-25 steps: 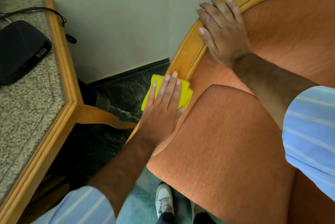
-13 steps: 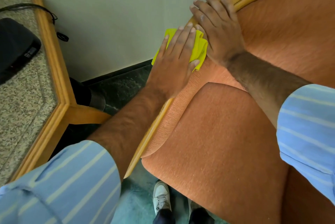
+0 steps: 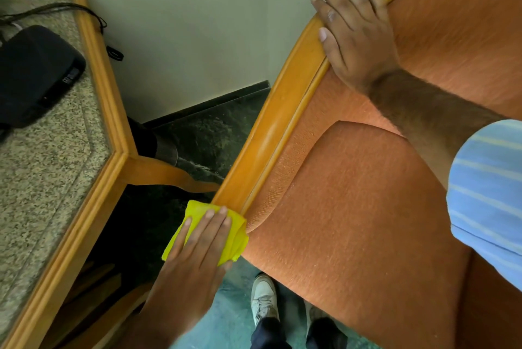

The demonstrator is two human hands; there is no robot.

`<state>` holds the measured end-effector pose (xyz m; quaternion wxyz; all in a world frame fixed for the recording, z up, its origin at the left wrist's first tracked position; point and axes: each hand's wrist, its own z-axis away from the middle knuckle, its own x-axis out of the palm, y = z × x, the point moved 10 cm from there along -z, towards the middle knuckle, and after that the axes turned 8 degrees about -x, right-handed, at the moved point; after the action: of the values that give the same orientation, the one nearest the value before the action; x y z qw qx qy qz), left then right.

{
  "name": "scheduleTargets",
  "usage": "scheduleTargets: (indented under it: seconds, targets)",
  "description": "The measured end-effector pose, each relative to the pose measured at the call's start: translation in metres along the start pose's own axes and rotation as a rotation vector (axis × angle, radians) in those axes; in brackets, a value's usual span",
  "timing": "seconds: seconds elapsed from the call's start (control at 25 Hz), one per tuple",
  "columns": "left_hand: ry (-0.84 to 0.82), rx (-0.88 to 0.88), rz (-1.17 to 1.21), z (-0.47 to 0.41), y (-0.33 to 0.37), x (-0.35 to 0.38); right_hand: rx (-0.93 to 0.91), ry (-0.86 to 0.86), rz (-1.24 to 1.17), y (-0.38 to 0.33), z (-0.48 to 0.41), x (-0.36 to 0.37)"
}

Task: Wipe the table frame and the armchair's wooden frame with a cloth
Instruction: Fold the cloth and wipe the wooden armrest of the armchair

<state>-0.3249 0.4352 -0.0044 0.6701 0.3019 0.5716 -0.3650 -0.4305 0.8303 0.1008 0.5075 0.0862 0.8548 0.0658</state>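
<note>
left hand (image 3: 197, 252) is pressing the yellow cloth (image 3: 238, 238) flat-fingered on the armchair frame (image 3: 262, 156) at 6 o'clock. right hand (image 3: 353, 37) is resting on it at 1 o'clock, fingers straight, tips maybe hooking over.

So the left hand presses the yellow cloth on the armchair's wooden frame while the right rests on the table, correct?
No: in the head view the right hand rests on the armchair's wooden frame, not the table; the left hand does press the yellow cloth there.

Open gap between table frame (image 3: 113, 128) and armchair frame (image 3: 271, 134).
</note>
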Motion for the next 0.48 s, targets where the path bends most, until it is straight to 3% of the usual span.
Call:
scheduleTargets:
  seconds: [0.16,0.48]
  targets:
    - [0.054,-0.012,-0.004,-0.030,0.008,-0.010,-0.002,0.007,-0.010,0.001,0.000,0.002]
    - [0.281,-0.099,0.131,-0.210,0.051,-0.074,0.011,-0.036,-0.003,-0.001,0.000,0.002]
